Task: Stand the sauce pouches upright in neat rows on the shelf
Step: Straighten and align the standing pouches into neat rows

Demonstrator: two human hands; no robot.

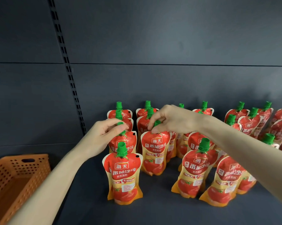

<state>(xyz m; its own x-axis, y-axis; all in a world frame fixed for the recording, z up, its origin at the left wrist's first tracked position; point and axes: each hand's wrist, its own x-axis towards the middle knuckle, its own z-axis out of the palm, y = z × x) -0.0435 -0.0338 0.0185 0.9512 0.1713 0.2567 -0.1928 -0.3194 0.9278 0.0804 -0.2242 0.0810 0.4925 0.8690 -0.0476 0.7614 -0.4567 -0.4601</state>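
1. While both arms reach in from below, red sauce pouches point(193, 174) with green caps stand upright in rows on a dark shelf point(88, 205).
2. The left hand point(103, 135) pinches the cap of the second pouch point(126, 142) in the leftmost row, just behind the front pouch point(123, 177).
3. The right hand point(171, 120) pinches the cap of the neighbouring pouch point(154, 153), which heads the next row.
4. An orange perforated basket point(15, 179) sits at the far left, well apart from the pouches.
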